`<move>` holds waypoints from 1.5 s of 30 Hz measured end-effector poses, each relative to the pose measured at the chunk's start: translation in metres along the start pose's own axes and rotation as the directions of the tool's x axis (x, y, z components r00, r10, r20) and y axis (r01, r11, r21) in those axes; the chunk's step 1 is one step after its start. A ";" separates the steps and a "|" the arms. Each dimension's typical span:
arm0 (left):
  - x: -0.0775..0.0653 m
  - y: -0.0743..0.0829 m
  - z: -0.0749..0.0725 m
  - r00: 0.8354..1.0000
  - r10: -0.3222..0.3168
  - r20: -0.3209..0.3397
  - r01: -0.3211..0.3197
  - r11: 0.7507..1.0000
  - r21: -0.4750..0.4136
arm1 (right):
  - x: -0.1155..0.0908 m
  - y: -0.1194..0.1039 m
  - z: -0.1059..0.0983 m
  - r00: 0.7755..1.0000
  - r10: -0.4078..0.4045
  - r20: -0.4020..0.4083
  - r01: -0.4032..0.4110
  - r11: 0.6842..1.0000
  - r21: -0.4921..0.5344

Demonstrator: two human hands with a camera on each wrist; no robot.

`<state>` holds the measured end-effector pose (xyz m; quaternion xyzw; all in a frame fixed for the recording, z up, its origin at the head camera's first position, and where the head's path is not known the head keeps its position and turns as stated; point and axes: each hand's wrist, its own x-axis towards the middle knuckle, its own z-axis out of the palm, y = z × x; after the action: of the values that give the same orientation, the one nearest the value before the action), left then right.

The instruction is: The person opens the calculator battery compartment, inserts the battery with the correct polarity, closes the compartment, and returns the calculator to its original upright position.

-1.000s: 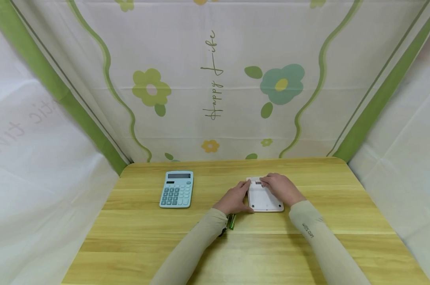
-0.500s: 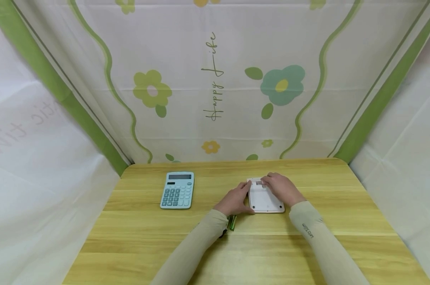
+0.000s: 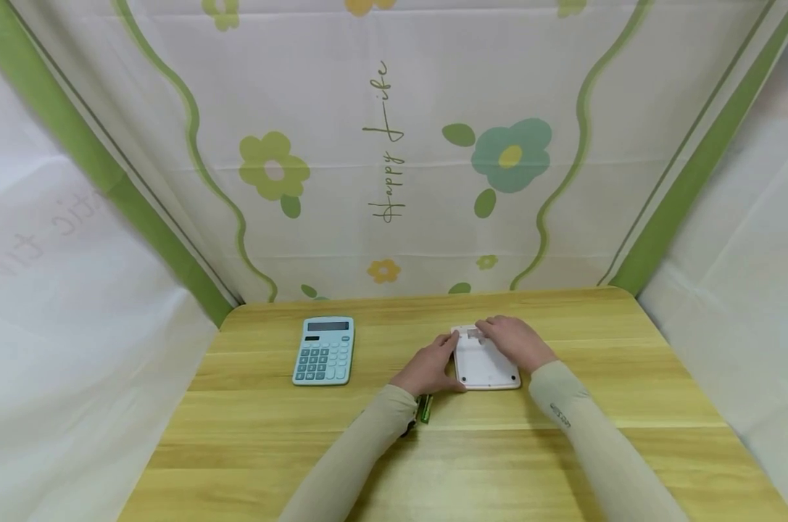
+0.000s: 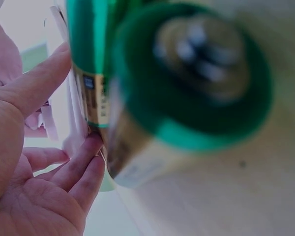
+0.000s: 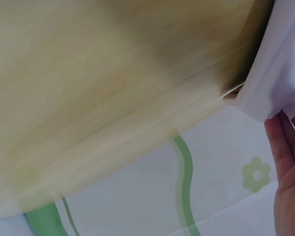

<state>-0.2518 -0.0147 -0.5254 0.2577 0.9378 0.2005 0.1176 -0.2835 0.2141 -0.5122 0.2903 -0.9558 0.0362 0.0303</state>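
Note:
A white calculator point(image 3: 488, 370) lies face down, with a small battery compartment point(image 3: 474, 333) showing near its far edge. My left hand point(image 3: 428, 367) grips the calculator along its left side, thumb and fingers spread between the near and far corners. At the far right part, my right hand point(image 3: 512, 341) has its fingertips beside the compartment. They seem to pinch a small pale piece point(image 4: 49, 120) that looks like the battery cover, mostly hidden from the head view. Green batteries point(image 3: 425, 408) lie by my left wrist; one battery point(image 4: 187, 83) looms large and blurred in the left wrist view.
A light blue calculator point(image 3: 325, 351) lies face up on the left of the wooden table point(image 3: 237, 449). A printed curtain point(image 3: 341, 239) hangs just behind the table's far edge, with white cloth at both sides. Part of a dark wristband point(image 3: 408, 428) shows at my left wrist.
My right fingertips shift slightly at the compartment, and its opening looks paler than before. My left hand and the white calculator hold their place; the head view shifts a little.

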 end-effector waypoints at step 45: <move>0.000 0.000 -0.001 1.000 -0.004 0.002 0.004 1.000 0.001 | 0.001 -0.006 0.001 0.995 -0.023 -0.097 0.022 1.000 -0.016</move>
<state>-0.2523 -0.0153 -0.5244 0.2559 0.9384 0.1996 0.1187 -0.2806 0.2086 -0.5127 0.2988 -0.9501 0.0426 0.0791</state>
